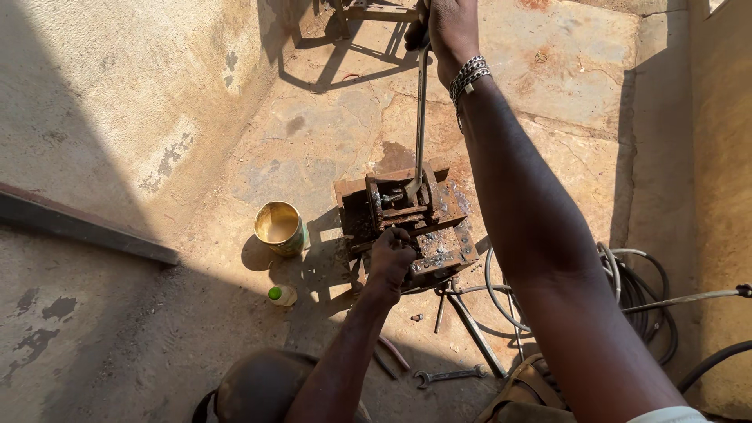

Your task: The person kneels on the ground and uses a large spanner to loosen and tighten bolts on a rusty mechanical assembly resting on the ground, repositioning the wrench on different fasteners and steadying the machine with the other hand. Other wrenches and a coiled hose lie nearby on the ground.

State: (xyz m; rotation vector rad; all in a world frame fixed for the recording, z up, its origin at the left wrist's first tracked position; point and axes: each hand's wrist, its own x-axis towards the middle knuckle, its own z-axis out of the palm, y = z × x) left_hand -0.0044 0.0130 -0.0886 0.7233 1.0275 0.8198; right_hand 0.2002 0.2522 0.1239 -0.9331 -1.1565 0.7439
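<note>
Head camera, steep downward view, close

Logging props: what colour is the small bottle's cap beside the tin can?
Green cap, white bottle; head view.

Rusty brown press point(407, 223), gold-lined tin point(278, 227), seemingly green-capped bottle point(283, 294)

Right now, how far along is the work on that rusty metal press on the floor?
Mid-operation, it seems. Done: the rusty press sits set up on the concrete floor, with a spanner and an open tin nearby. In hand: the right hand grips the top of the long lever, which stands nearly upright, while the left hand rests at the press's front. Left: no finished piece shows, so I cannot tell.
</note>
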